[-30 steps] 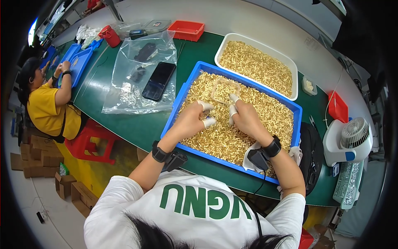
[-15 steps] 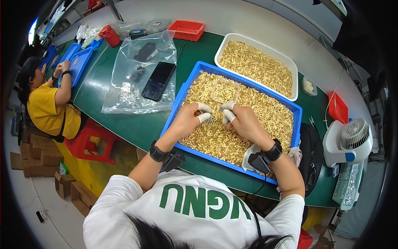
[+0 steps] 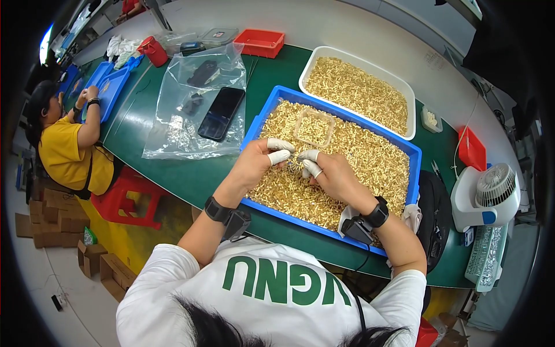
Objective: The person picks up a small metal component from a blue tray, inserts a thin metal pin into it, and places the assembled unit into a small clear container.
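Observation:
A blue tray (image 3: 415, 151) on the green table holds a heap of small gold-coloured metal parts (image 3: 370, 156). A small clear box (image 3: 315, 127) of the same parts rests on the heap. My left hand (image 3: 260, 159) and my right hand (image 3: 326, 173) meet over the heap, fingertips in white finger cots. Together they pinch a small part between them; it is too tiny to make out. Both wrists carry black bands.
A white tray (image 3: 404, 92) of gold parts lies behind the blue one. A black phone (image 3: 221, 113) lies on a clear plastic bag (image 3: 185, 115) to the left. A white fan (image 3: 484, 196) and a red bin (image 3: 471, 147) stand right. Another person in yellow (image 3: 72, 144) works far left.
Both hands have drawn back toward me over the heap and come closer together, fingertips now touching around a small part.

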The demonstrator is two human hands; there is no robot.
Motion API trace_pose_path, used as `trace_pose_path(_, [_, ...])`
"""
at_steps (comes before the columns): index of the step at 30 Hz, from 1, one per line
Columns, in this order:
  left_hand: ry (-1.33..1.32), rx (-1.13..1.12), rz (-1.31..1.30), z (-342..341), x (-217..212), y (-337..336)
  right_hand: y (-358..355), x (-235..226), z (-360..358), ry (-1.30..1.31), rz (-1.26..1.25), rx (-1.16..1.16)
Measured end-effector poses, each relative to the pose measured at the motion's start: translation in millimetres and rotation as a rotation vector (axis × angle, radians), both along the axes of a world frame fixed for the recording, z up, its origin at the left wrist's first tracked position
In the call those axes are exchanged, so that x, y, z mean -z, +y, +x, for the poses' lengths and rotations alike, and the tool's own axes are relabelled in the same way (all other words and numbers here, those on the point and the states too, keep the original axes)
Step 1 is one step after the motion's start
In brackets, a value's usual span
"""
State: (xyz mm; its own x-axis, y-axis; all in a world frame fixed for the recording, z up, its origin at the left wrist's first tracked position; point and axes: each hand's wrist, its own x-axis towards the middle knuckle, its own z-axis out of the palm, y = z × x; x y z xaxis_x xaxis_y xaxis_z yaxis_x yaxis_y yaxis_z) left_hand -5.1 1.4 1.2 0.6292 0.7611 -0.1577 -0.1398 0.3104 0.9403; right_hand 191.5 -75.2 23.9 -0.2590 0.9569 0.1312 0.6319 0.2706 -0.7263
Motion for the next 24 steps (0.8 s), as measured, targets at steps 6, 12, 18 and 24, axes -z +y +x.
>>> trace_pose_path(6, [0.076, -0.031, 0.14, 4.5, -2.1, -5.0, 0.0, 4.4, -2.1, -0.032, 0.009, 0.012])
trace_pose_path(12, [0.082, 0.04, 0.212, 8.8, 0.8, -6.4, -2.2, 4.2, -11.8, 0.218, -0.272, 0.064])
trace_pose_path(18, [0.224, -0.042, 0.196, 10.4, 4.1, -5.1, 3.8, 1.3, -6.6, 0.246, -0.321, 0.178])
trace_pose_path(24, [0.815, 0.066, 1.255, 3.0, 9.4, -12.0, 11.5, 0.4, 6.6, 0.225, -0.343, 0.348])
